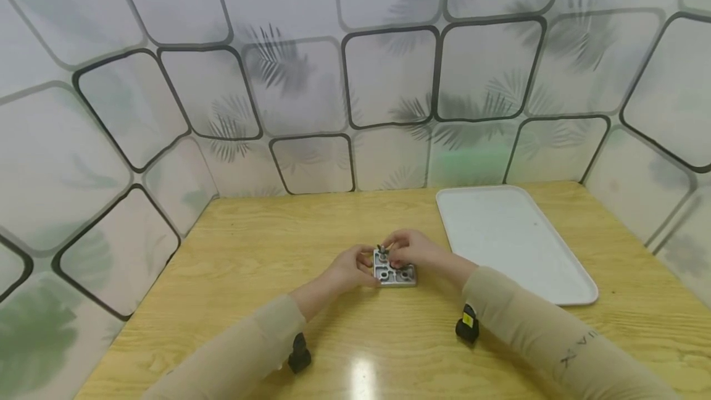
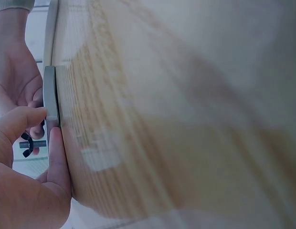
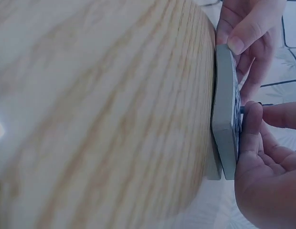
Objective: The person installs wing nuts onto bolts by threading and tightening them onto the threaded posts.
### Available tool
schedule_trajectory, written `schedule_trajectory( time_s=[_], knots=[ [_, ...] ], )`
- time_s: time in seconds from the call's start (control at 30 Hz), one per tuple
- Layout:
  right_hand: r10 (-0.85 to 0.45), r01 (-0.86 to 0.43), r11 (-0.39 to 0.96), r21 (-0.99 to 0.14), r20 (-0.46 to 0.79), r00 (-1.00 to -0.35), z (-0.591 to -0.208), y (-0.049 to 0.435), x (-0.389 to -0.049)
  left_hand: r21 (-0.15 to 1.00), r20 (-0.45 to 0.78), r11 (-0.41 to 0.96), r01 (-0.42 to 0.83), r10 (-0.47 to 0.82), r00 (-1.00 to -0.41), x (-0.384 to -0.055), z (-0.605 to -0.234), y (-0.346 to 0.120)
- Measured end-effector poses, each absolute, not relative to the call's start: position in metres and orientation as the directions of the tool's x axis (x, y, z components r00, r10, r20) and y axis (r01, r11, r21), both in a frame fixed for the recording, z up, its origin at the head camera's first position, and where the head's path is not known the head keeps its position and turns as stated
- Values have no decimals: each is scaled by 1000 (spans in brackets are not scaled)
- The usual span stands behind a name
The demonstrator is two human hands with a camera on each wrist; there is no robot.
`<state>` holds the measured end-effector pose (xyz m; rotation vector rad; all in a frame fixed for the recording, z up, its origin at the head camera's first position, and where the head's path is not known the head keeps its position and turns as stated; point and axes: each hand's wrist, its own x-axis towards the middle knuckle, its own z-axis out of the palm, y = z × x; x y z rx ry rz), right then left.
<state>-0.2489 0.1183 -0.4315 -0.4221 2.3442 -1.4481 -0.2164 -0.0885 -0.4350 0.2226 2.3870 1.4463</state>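
Observation:
A grey metal plate (image 1: 395, 276) with round bosses and holes lies on the wooden table. My left hand (image 1: 351, 269) grips its left edge, with thumb and finger against it in the left wrist view. A black wing nut (image 2: 27, 145) sits on a bolt (image 2: 39, 143) standing up from the plate, close to the left hand. My right hand (image 1: 410, 249) is over the plate's upper right part. Its thumb and forefinger pinch a small dark bolt (image 3: 242, 109) at the plate's face, mostly covered by fingers. A second grey layer (image 3: 214, 167) shows under the plate's edge.
A white tray (image 1: 500, 233) lies on the table (image 1: 266, 245) to the right, near the right forearm. A patterned curtain (image 1: 311, 91) surrounds the table's back and sides. Black wrist devices (image 1: 467, 326) are strapped over both sleeves.

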Motion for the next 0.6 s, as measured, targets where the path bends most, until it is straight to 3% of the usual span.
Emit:
schedule_trajectory(
  time_s=[0.23, 0.6],
  knots=[
    [-399, 23, 386, -922, -189, -897, -433, 116, -252, 875, -208, 482, -39, 301, -931, -216, -435, -88],
    [-366, 31, 408, -913, -195, -910, -436, 112, -253, 877, -225, 477, -59, 300, -927, -216, -434, -89]
  ],
)
